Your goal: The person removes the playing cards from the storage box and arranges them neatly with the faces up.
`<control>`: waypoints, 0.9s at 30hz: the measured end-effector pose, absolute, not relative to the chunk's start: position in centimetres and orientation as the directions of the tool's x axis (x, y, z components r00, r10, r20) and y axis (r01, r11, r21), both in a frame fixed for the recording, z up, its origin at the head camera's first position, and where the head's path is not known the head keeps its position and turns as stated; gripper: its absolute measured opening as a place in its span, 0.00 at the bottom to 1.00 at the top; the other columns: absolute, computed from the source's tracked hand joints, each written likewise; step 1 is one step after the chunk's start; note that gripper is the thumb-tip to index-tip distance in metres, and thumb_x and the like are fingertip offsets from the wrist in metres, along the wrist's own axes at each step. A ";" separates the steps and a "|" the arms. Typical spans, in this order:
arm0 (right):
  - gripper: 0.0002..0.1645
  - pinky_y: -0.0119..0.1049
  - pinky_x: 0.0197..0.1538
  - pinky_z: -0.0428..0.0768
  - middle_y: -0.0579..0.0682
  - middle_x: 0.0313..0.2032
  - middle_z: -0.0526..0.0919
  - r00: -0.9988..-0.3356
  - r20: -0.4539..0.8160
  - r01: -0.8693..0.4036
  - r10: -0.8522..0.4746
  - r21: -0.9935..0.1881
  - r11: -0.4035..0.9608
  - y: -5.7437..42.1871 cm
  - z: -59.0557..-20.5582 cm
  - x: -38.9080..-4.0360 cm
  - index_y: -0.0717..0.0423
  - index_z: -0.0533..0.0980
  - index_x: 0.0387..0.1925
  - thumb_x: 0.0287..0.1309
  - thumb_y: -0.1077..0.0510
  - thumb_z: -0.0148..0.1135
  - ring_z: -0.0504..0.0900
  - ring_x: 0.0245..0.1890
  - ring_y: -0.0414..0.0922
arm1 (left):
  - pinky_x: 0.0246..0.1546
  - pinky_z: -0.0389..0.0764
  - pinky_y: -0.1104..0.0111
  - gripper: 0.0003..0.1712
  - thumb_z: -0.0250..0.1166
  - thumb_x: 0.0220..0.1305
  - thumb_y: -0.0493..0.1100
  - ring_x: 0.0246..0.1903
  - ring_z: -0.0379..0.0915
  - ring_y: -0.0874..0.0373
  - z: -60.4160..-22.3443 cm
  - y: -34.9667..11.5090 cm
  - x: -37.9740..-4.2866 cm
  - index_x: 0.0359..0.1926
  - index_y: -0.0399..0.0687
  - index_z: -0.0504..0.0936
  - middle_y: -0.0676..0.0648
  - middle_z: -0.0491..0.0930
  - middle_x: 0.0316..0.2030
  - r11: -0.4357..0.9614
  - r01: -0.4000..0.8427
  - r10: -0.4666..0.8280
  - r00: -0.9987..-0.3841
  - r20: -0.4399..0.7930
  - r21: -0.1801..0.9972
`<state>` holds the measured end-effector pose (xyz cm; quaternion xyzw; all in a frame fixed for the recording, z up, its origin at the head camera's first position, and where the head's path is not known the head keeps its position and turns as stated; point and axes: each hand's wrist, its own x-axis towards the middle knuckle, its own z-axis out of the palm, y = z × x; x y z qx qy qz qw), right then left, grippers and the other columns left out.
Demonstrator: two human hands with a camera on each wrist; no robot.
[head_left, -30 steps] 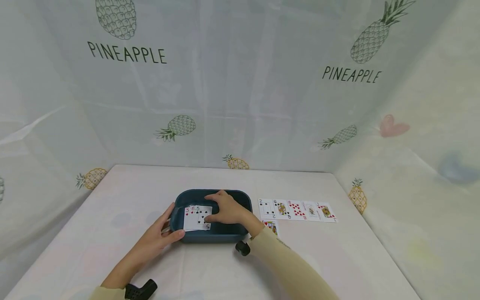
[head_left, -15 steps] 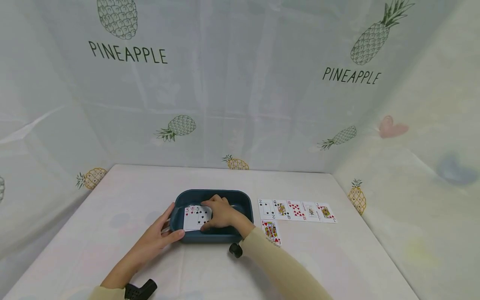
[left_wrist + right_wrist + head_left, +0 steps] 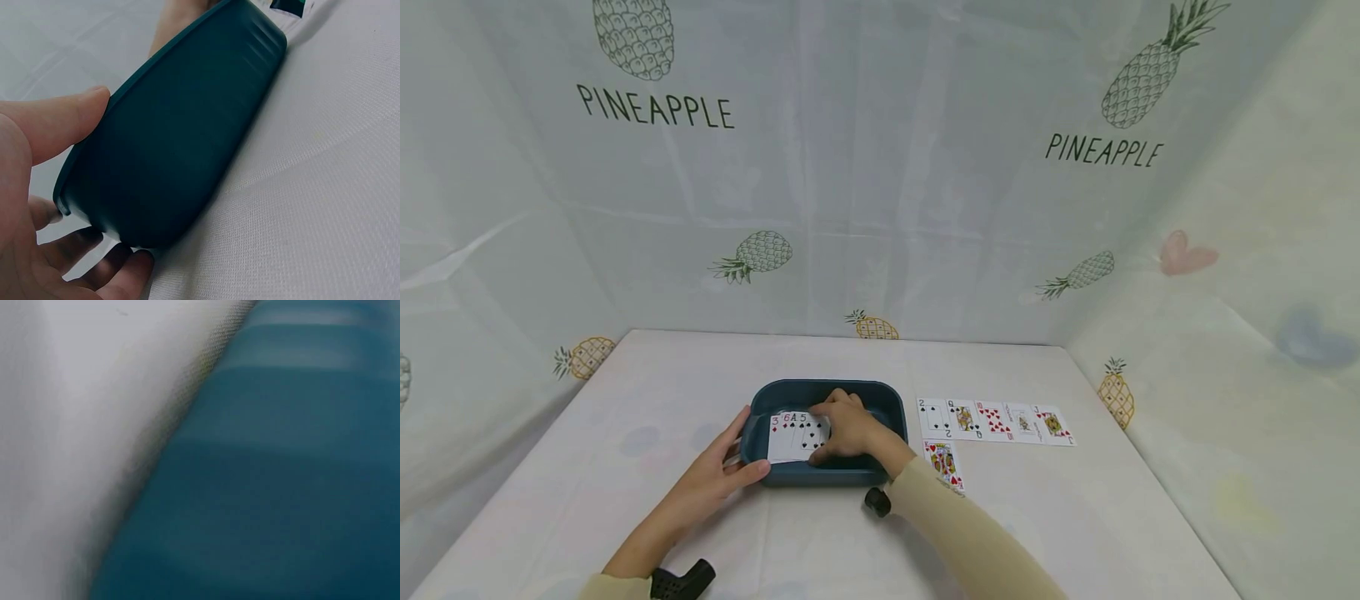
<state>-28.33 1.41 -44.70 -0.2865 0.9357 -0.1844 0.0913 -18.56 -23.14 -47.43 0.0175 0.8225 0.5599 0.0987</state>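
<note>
My left hand [image 3: 715, 473] holds the left end of the dark blue tray [image 3: 827, 476], thumb at the near left corner and fingers around the end wall. The left wrist view shows that grip on the tray [image 3: 169, 137] closely. Inside the tray, overlapping playing cards [image 3: 784, 442] lie face up at the left, with 3, 6, A and 5 showing at their top corners. My right hand [image 3: 852, 432] reaches in from the right and pinches the five card between thumb and fingers at its right side. Only the outer tray wall [image 3: 269, 500] fills the right wrist view; that hand is hidden there.
Right of the tray, a row of face-up playing cards [image 3: 992, 419] lies on the white cloth-covered table [image 3: 820, 542]. A king card [image 3: 943, 463] sits below the row's left end, near my right sleeve. A pineapple-print curtain [image 3: 880, 167] stands behind the table.
My right hand first moved to the right side of the cards, then slid the five slightly right, uncovering an A beside the six. My left hand stayed on the tray.
</note>
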 end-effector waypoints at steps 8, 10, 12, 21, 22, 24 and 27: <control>0.49 0.38 0.57 0.78 0.50 0.59 0.75 -0.818 -0.041 -0.523 -0.574 -0.364 0.771 2.1 -44.2 -28.2 0.51 0.79 0.69 0.46 0.43 0.89 0.70 0.54 0.46 | 0.69 0.76 0.49 0.59 0.71 0.71 0.58 0.77 0.60 0.32 -47.4 -23.1 -18.5 0.87 0.64 0.39 0.32 0.44 0.84 0.382 -0.095 0.135 -0.978 -0.157 0.919; 0.49 0.39 0.58 0.78 0.51 0.60 0.75 -0.812 -0.031 -0.535 -0.583 -0.357 0.766 2.4 -44.2 -28.3 0.51 0.79 0.69 0.46 0.43 0.88 0.71 0.54 0.46 | 0.69 0.76 0.50 0.59 0.71 0.71 0.58 0.77 0.60 0.32 -47.4 -23.1 -18.5 0.87 0.64 0.39 0.32 0.44 0.84 0.377 -0.093 0.138 -0.978 -0.155 0.921; 0.49 0.40 0.58 0.78 0.51 0.61 0.75 -0.804 -0.019 -0.551 -0.595 -0.354 0.755 2.7 -44.1 -28.3 0.51 0.79 0.69 0.47 0.43 0.88 0.71 0.55 0.47 | 0.69 0.76 0.50 0.59 0.71 0.72 0.57 0.77 0.60 0.32 -47.4 -23.1 -18.5 0.87 0.64 0.39 0.32 0.44 0.84 0.370 -0.092 0.142 -0.978 -0.154 0.925; 0.49 0.44 0.61 0.79 0.54 0.61 0.76 -0.780 0.037 -0.582 -0.625 -0.411 0.702 4.2 -42.4 -28.2 0.50 0.76 0.72 0.49 0.45 0.86 0.74 0.56 0.49 | 0.69 0.76 0.50 0.60 0.71 0.71 0.59 0.76 0.61 0.32 -47.5 -22.9 -18.5 0.87 0.64 0.40 0.32 0.46 0.83 0.389 -0.101 0.125 -0.979 -0.161 0.916; 0.49 0.43 0.61 0.79 0.54 0.61 0.76 -0.778 0.043 -0.584 -0.627 -0.416 0.697 4.4 -42.2 -28.2 0.49 0.76 0.72 0.50 0.45 0.86 0.75 0.56 0.48 | 0.68 0.76 0.50 0.60 0.71 0.71 0.58 0.76 0.61 0.32 -47.5 -22.9 -18.5 0.87 0.64 0.40 0.32 0.47 0.83 0.389 -0.099 0.125 -0.979 -0.159 0.916; 0.50 0.43 0.61 0.79 0.54 0.61 0.76 -0.774 0.054 -0.589 -0.631 -0.427 0.686 4.9 -41.6 -28.1 0.49 0.75 0.73 0.51 0.45 0.86 0.75 0.56 0.48 | 0.68 0.77 0.50 0.59 0.71 0.71 0.58 0.76 0.62 0.32 -47.4 -22.9 -18.5 0.87 0.64 0.40 0.32 0.47 0.83 0.385 -0.097 0.124 -0.980 -0.156 0.918; 0.50 0.45 0.62 0.79 0.54 0.62 0.75 -0.769 0.064 -0.594 -0.636 -0.439 0.674 5.8 -40.8 -27.9 0.49 0.74 0.74 0.52 0.45 0.85 0.75 0.58 0.48 | 0.68 0.77 0.50 0.59 0.72 0.71 0.58 0.75 0.63 0.32 -47.4 -22.9 -18.5 0.87 0.65 0.41 0.31 0.48 0.83 0.381 -0.094 0.119 -0.981 -0.150 0.920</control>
